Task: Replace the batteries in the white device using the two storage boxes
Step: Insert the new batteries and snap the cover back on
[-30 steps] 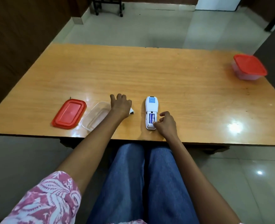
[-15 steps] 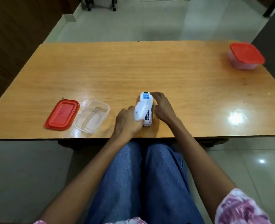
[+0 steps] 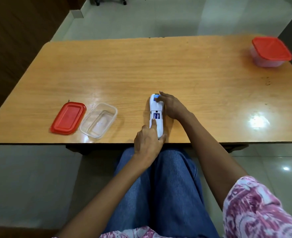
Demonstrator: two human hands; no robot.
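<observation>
The white device [image 3: 156,107] lies lengthwise on the table near the front edge, its back up, with blue batteries [image 3: 157,115] showing in the partly uncovered compartment. My left hand [image 3: 147,140] pinches the white battery cover [image 3: 159,128] on the device's near end, index finger on top and thumb at the lower right. My right hand [image 3: 172,107] holds the device's far end, thumb on the blue label. An open clear box [image 3: 113,111] stands to the left, with its red lid [image 3: 68,118] lying beside it. A second box with a red lid [image 3: 271,51] sits closed at the far right corner.
The wooden table [image 3: 141,69] stretches wide behind the device. Its front edge runs just under my left hand, with my knees in blue jeans below it. A dark wall stands to the left, and tiled floor surrounds the table.
My left hand picked up the battery cover from the table, carried it to the device and now has it laid on the near end. My right hand moved from the near end to the far end.
</observation>
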